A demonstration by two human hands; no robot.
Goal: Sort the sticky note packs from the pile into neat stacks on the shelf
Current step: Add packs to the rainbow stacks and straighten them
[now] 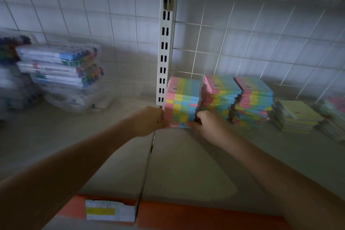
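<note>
Clear plastic marker cases (59, 69), blurred and stacked askew, sit at the far left of the pale, matte shelf (186, 164), their coloured caps showing at the right ends. Behind them runs a white wire grid over tiled wall. A white slotted upright (164, 58) rises at the middle, just left of the task's stack.

The left hand (149, 121) presses against the left side of the tall stack of sticky note packs (182, 102), near its base; its fingers are hidden behind the hand, so I cannot tell how they lie. This stack is a blocky column of flat square packs, banded pink, yellow, green and blue, standing upright with its long axis vertical and its edges fairly even. The right hand (207, 125) grips the lower right corner, fingers curled round the bottom packs.

Just right stand a second stack (220, 95) and a third stack (253, 102), lower and more ragged. Further right lies a short yellow-green pile (296, 115), then a blurred pile at the edge. Near the camera, an orange strip (205, 214) with a price label (110, 211) fronts the shelf.
</note>
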